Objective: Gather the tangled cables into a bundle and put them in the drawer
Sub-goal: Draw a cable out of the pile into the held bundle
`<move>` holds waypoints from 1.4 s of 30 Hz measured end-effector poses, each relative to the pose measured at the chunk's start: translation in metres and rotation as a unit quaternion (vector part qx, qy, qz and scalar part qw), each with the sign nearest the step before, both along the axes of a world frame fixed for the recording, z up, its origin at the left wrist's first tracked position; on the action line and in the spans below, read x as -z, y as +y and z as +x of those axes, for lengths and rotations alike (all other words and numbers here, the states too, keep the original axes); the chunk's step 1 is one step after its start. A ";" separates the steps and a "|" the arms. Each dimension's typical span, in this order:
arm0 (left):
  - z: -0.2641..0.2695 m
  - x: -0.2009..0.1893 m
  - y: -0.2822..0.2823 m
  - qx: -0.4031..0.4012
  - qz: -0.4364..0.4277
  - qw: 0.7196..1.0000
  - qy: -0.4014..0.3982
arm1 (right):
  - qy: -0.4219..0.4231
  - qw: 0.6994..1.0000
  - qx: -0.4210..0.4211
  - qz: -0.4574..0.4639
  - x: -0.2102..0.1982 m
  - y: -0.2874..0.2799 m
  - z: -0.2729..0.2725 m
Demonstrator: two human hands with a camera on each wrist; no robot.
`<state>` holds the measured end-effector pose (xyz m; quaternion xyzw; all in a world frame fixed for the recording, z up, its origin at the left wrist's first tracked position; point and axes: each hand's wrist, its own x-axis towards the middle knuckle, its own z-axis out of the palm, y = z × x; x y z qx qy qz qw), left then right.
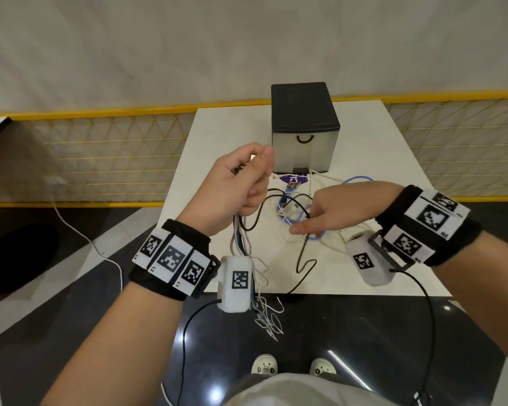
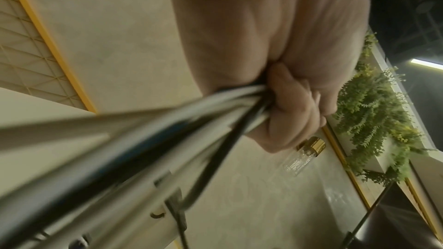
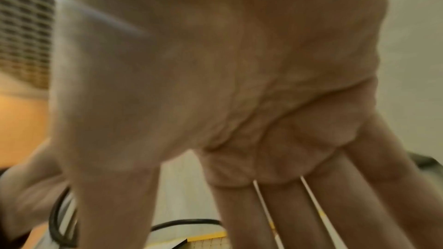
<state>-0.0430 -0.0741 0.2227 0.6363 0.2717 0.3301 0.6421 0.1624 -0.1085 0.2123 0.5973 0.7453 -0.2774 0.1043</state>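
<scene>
My left hand [image 1: 247, 177] is raised above the table's left side and grips a bundle of white, blue and black cables [image 1: 241, 238] that hangs down past the table's front edge. The left wrist view shows its curled fingers [image 2: 294, 113] clamped round the bundle [image 2: 167, 120]. My right hand [image 1: 311, 219] reaches down with straight fingers [image 3: 287, 215] to the loose tangle [image 1: 291, 206] on the white table [image 1: 379, 159]; a black cable [image 3: 182, 222] lies under it. The drawer unit [image 1: 305, 139], black-topped with a grey front, stands shut behind the tangle.
A black cable [image 1: 302, 259] trails toward the table's front edge, and a blue loop [image 1: 358, 178] lies right of the drawer unit. A purple label [image 1: 294, 179] lies at its foot. A yellow mesh fence [image 1: 100, 156] runs behind; a white cord [image 1: 100, 250] crosses the floor.
</scene>
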 end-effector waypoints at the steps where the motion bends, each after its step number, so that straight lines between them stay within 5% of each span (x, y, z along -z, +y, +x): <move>1: 0.000 -0.001 -0.001 0.010 -0.003 1.000 -0.001 | -0.041 0.998 -0.011 0.035 0.001 0.002 -0.001; 3: 0.002 -0.001 -0.003 0.032 -0.005 0.999 0.001 | -0.035 0.992 -0.018 0.123 0.002 0.003 -0.005; 4: 0.005 -0.001 -0.005 0.039 -0.001 0.999 0.001 | 0.034 0.990 -0.025 0.137 0.002 0.003 -0.011; 8: 0.022 0.000 -0.010 -0.011 0.024 0.999 -0.020 | 0.260 0.962 -0.077 0.041 0.023 0.001 -0.049; 13: 0.030 -0.003 -0.007 -0.125 0.037 0.989 -0.070 | 0.406 0.907 0.029 0.112 0.078 -0.012 -0.071; 17: 0.027 -0.007 -0.001 -0.187 0.008 0.975 -0.121 | 0.388 0.910 0.069 0.129 0.121 -0.016 -0.070; 23: 0.019 -0.014 0.001 -0.221 0.011 0.962 -0.162 | 0.311 0.945 0.103 0.018 0.167 -0.032 -0.063; 30: 0.010 -0.008 -0.004 -0.173 0.005 0.979 -0.110 | 0.180 0.980 -0.035 -0.078 0.159 -0.033 -0.031; 33: 0.014 0.001 -0.009 -0.137 0.018 0.988 -0.067 | 0.279 0.960 0.000 -0.025 0.102 -0.018 -0.037; 37: 0.026 0.015 -0.018 -0.130 0.008 0.991 -0.036 | 0.483 0.875 0.018 0.032 0.055 -0.006 -0.064; 42: 0.020 -0.001 -0.007 -0.182 0.008 0.978 -0.098 | 0.381 0.922 0.042 0.057 0.100 -0.030 -0.080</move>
